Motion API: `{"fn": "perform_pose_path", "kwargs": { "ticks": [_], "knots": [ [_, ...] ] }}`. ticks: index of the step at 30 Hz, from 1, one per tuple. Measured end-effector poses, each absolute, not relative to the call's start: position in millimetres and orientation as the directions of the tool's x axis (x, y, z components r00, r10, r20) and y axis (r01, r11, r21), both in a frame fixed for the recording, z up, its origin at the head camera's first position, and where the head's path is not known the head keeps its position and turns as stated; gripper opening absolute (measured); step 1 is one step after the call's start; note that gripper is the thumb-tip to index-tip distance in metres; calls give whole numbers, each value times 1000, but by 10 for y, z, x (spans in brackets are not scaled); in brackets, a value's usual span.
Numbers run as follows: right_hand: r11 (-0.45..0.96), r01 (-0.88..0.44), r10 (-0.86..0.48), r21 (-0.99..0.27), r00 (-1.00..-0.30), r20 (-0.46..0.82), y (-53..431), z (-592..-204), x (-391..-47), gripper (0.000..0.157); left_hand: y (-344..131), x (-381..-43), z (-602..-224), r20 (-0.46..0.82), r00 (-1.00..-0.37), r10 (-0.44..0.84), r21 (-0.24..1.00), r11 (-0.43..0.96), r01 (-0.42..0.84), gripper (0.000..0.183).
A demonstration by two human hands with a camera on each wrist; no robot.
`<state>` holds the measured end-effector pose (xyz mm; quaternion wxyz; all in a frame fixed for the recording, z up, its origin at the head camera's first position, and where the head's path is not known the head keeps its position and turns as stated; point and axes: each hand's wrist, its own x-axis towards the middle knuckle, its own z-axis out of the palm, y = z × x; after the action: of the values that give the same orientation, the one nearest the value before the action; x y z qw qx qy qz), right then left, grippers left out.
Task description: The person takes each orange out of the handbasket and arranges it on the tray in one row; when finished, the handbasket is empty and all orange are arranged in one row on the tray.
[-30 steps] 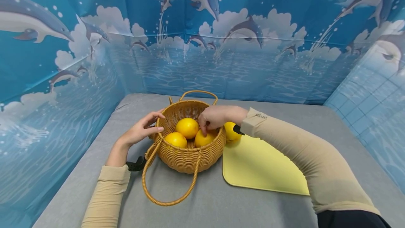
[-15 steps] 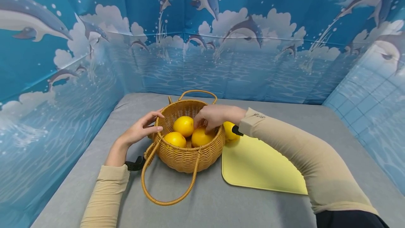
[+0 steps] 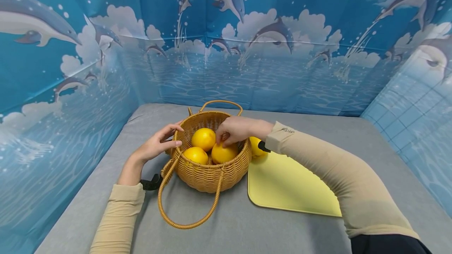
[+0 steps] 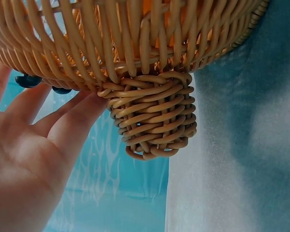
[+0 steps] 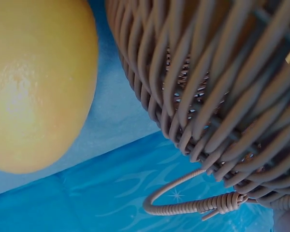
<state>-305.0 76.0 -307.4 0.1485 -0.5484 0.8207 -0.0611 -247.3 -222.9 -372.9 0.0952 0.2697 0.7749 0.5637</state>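
A round wicker basket (image 3: 201, 179) holds three yellow lemons. My right hand (image 3: 236, 128) reaches over its right rim, fingers bent down, and pinches the top of the right-hand lemon (image 3: 224, 154). Beside that lie another lemon (image 3: 203, 139) toward the back and a third lemon (image 3: 195, 155) at the front left. My left hand (image 3: 157, 142) touches the basket's left rim with its thumb and fingertips. In the left wrist view, the fingers (image 4: 79, 118) reach fairly straight to the woven side, near a short wicker foot (image 4: 152, 116). The right hand's fingers are out of the right wrist view.
Right of the basket, one more lemon (image 3: 257, 147) stands at the back corner of a yellow mat (image 3: 293, 185), partly behind the right wrist. A basket handle (image 3: 187, 226) lies toward the front on the grey cloth (image 3: 247, 230). Dolphin-print curtains (image 3: 226, 77) surround the table.
The right hand has shifted slightly left inside the basket, and the lemon under its fingers has moved left too. The back lemon has shifted left and slightly back. The left hand stays at the rim.
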Motion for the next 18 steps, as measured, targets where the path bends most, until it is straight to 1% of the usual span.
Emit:
{"fn": "perform_pose_path", "kwargs": {
  "ticks": [5,9,12,15,18],
  "knots": [
    [375,-892,-925,-252,-343,-160,759,-3084,-3056,10,-2224,-2473,-3725,155,-838,524,926,219,308,44],
    [381,-894,-921,-237,-344,-182,752,-3086,-3059,12,-2222,-2471,-3721,155,-838,523,925,220,309,44],
    [405,-883,-906,-237,-353,-231,743,-3082,-3055,21,-2221,-2469,-3720,157,-837,525,924,221,311,44],
    [419,-872,-894,-252,-348,-281,724,-3089,-3055,32,-2221,-2467,-3722,158,-837,524,924,221,313,43],
    [422,-865,-889,-271,-337,-309,701,-3100,-3063,39,-2223,-2470,-3727,160,-837,523,923,222,315,43]
  ]
}}
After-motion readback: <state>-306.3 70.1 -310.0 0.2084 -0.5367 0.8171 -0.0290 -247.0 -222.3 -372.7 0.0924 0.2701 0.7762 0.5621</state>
